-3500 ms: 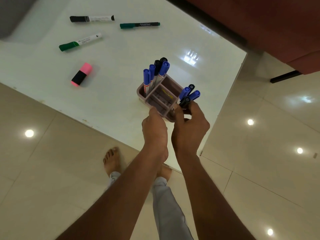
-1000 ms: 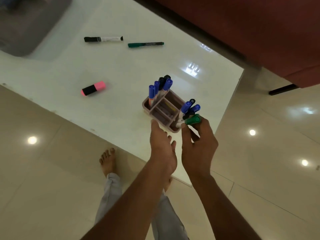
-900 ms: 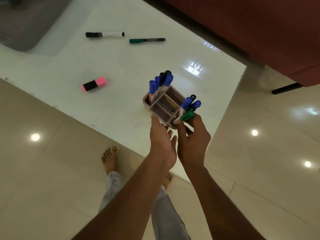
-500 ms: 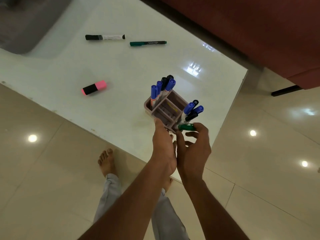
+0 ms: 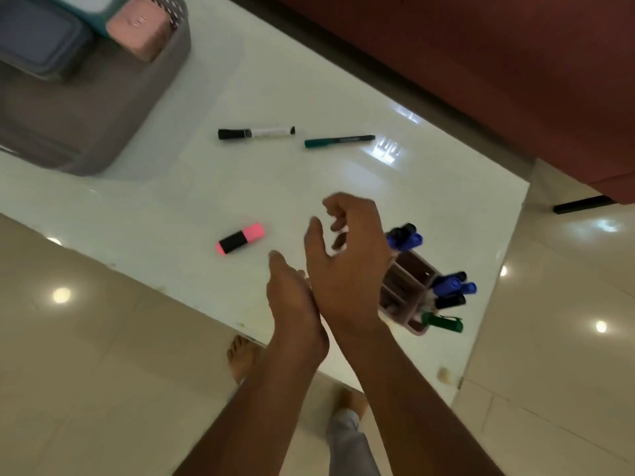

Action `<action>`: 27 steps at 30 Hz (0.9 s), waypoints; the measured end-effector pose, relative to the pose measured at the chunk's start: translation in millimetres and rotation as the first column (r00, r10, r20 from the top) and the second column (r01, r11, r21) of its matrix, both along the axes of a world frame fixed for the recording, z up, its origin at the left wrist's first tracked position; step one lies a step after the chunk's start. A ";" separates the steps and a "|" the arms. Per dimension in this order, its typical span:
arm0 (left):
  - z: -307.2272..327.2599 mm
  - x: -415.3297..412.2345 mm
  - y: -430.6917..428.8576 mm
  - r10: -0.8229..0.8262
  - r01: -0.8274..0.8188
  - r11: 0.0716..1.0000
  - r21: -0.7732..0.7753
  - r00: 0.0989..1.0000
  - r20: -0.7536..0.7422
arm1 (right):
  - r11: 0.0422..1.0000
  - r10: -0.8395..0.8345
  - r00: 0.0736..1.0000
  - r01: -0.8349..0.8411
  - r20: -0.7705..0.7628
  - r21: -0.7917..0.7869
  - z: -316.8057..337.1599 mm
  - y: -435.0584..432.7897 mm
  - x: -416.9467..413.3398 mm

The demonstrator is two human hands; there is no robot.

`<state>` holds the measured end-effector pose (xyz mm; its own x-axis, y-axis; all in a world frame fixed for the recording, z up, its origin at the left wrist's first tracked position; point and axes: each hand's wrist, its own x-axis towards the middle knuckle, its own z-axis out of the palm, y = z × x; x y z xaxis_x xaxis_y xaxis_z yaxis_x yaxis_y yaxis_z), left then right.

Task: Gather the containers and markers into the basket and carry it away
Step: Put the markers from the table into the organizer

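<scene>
A mauve pen holder (image 5: pixel 410 286) stands on the white table (image 5: pixel 206 187), filled with blue, black and one green marker (image 5: pixel 441 321). My right hand (image 5: pixel 347 266) hovers open just left of the holder, fingers spread, holding nothing. My left hand (image 5: pixel 292 300) is beside it, open and empty. A pink highlighter (image 5: pixel 240 238) lies to the left of the hands. Farther back lie a black-and-white marker (image 5: pixel 256 133) and a dark green pen (image 5: pixel 338 141). A grey basket (image 5: pixel 103 108) at the top left holds a blue-grey container (image 5: pixel 37 36) and a pink container (image 5: pixel 139 27).
A dark red sofa (image 5: pixel 498 70) runs along the table's far side. Glossy beige floor tiles (image 5: pixel 86 372) surround the table, and bare feet (image 5: pixel 242 355) stand by its near edge. The table's right corner (image 5: pixel 457 383) is close to the holder.
My right hand has let go of the green marker, which now sits in the holder, and both hands have moved left toward the highlighter. The view shifted, bringing the basket into sight.
</scene>
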<state>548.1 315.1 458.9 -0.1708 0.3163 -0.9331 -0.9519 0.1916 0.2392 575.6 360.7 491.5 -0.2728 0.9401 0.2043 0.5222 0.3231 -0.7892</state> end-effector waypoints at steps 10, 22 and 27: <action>-10.6 -125.7 77.5 -0.113 0.100 0.988 -0.114 0.988 -0.110 | 0.923 0.370 0.796 -0.256 0.479 -0.288 -82.4 118.3 -140.7; -24.6 -85.3 41.6 -0.129 0.100 0.985 -0.139 0.967 -0.219 | 0.902 0.344 0.701 -0.431 0.625 -0.013 -117.5 101.3 -150.4; -11.1 -59.7 23.8 -0.066 0.040 0.993 -0.108 0.966 -0.249 | 0.978 0.208 0.953 -0.204 0.221 -0.041 -83.4 58.1 -110.9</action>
